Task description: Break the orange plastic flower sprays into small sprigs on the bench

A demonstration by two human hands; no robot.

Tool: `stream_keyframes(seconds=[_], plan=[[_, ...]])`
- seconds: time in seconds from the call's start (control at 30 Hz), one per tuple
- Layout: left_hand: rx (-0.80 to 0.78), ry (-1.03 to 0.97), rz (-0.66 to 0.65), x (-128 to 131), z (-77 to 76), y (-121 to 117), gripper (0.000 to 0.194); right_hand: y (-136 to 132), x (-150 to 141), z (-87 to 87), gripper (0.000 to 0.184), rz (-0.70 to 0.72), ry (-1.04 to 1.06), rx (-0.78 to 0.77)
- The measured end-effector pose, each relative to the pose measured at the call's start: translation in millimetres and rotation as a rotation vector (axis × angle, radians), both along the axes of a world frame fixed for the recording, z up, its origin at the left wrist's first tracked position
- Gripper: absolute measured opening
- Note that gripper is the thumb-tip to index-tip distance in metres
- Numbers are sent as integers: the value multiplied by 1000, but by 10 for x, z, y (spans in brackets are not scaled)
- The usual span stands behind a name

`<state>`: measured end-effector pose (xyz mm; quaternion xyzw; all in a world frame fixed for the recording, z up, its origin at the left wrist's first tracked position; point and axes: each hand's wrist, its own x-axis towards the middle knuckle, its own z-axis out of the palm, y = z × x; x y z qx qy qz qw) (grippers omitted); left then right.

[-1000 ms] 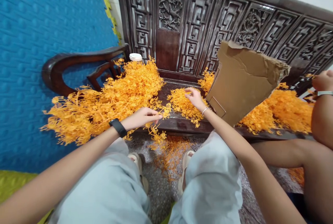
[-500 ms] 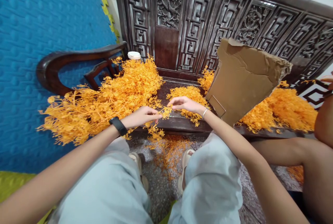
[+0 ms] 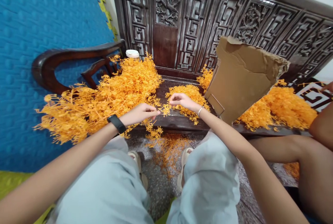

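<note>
My left hand (image 3: pixel 142 113), with a black band on its wrist, pinches a small orange plastic flower sprig (image 3: pixel 165 109) that sticks out to the right of its fingertips. Just beyond the sprig's other side is my right hand (image 3: pixel 182 100), wearing a silver bracelet. Its thumb and forefinger are pressed together; whether anything lies between them is too small to make out. A big heap of branching orange plastic flower stems (image 3: pixel 122 95) lies left of my left hand. Behind and under my right hand sits a smaller pile of orange sprigs (image 3: pixel 191 95).
A dark carved wooden bench (image 3: pixel 166 48) holds the piles. A torn cardboard piece (image 3: pixel 239 78) leans right of my right hand, beside another orange heap (image 3: pixel 288 107). Orange scraps (image 3: pixel 169 152) litter the floor between my feet. Another person's leg (image 3: pixel 283 147) is at the right.
My right hand has drawn slightly up and away from the sprig. My left hand stays almost where it was, still pinching. The whole view has shifted a little.
</note>
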<state>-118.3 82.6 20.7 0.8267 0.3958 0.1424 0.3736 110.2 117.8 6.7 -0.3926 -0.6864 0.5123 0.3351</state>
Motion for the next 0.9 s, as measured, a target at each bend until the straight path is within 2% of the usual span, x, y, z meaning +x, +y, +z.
stream_keyframes(seconds=[0.13, 0.3, 0.47, 0.6, 0.7, 0.8, 0.9], plan=[[67, 25, 69, 26, 9, 7, 40, 56, -90, 16, 10, -175, -43, 24], [156, 2, 111, 77, 42, 10, 37, 56, -191, 84, 13, -416, 36, -25], [210, 5, 167, 189, 85, 5, 37, 48, -234, 128, 13, -573, 42, -63], [216, -95, 234, 308, 87, 11, 36, 124, -252, 146, 13, -676, 10, -50], [136, -141, 252, 379, 98, -40, 36, 269, -119, 158, 13, -807, -45, -11], [64, -147, 207, 411, 147, -158, 38, 415, 186, 126, 11, -972, -160, 81], [79, -160, 149, 392, 192, -256, 40, 473, 510, -3, 5, -1014, -345, 224]])
